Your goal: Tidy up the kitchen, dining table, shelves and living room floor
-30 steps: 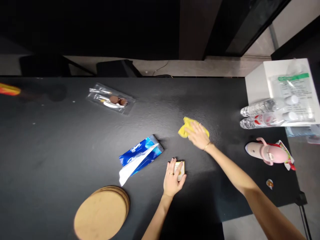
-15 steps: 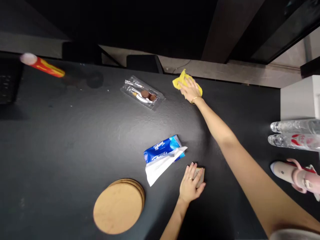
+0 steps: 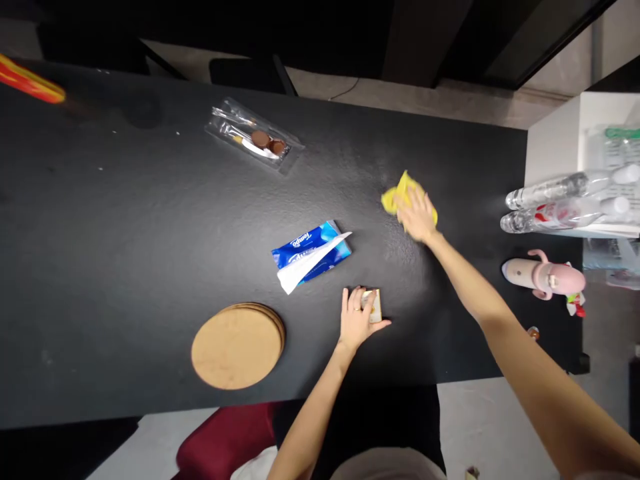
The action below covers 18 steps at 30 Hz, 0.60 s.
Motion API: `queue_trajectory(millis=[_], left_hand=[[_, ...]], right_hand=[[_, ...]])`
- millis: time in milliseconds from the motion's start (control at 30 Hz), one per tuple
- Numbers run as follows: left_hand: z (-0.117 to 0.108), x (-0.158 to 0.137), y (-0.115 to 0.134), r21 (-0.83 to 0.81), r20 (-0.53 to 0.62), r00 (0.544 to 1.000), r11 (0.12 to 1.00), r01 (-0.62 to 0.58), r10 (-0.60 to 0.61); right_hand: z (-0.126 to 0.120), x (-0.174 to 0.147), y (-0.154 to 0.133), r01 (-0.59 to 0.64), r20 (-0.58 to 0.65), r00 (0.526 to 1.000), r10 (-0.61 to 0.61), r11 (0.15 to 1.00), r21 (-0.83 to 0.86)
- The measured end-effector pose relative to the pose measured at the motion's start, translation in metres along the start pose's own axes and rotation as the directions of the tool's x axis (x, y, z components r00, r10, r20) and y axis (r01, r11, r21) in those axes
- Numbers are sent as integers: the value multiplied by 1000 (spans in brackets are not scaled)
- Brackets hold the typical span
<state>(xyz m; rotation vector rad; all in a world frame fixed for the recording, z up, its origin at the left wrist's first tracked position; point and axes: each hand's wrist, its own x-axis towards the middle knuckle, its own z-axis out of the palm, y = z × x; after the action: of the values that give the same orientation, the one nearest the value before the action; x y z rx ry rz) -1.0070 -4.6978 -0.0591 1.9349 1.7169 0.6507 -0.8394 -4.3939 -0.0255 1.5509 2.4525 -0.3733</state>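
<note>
My right hand [image 3: 417, 215] lies over a crumpled yellow cloth [image 3: 393, 200] and presses it on the black table [image 3: 160, 253], right of the middle. Closer to me, my left hand [image 3: 356, 325] grips a small pale box [image 3: 376, 308], fingers across its top and thumb along the near side. Part of the box is hidden by the fingers. Beside that hand is a blue tissue pack [image 3: 326, 237] with a white tissue [image 3: 295, 272] sticking out.
Round cork-coloured boards [image 3: 235, 350] are stacked front left. A clear packet [image 3: 265, 140] with brown discs lies towards the far edge. A red-yellow tube [image 3: 30, 80] is far left. At right are plastic bottles [image 3: 560, 217], a pink bottle [image 3: 550, 277] and a white box [image 3: 553, 143].
My right hand has drawn the yellow cloth from the far table edge towards me and to the right. My left hand stays at the small box, its thumb stretched further out. The view has shifted.
</note>
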Motion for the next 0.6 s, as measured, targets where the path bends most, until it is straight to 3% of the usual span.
queue_trajectory(millis=[33, 100, 167, 233, 333, 433, 500, 567, 600], left_hand=[[0, -8, 0, 24, -4, 999, 999, 34, -33], [-1, -25, 2, 57, -8, 995, 994, 98, -98], [-4, -38, 3, 58, -16, 986, 985, 165, -165], [-10, -49, 5, 25, -39, 968, 968, 248, -247], [-23, -61, 8, -28, -92, 925, 929, 369, -370], [-35, -68, 12, -50, -132, 900, 910, 412, -415], [-40, -71, 17, -58, -114, 901, 908, 415, -419], [-41, -73, 25, -57, -74, 909, 912, 407, -410], [-41, -74, 29, -55, -58, 914, 916, 398, -401]], right_hand=[[-6, 39, 0, -111, -53, 992, 113, 993, 41], [-10, 95, -9, -207, -82, 973, 215, 973, 97], [-2, 100, -32, -130, -100, 985, 139, 987, 94], [16, 47, -64, -2, -81, 997, 8, 997, 73], [47, -104, -110, 154, 20, 988, -155, 987, 55], [64, -237, -112, 315, 169, 929, -329, 944, 102], [58, -269, -73, 186, 229, 954, -196, 980, 66], [40, -250, -12, -118, 185, 976, 117, 993, -2], [29, -228, 19, -275, 121, 954, 273, 961, -3]])
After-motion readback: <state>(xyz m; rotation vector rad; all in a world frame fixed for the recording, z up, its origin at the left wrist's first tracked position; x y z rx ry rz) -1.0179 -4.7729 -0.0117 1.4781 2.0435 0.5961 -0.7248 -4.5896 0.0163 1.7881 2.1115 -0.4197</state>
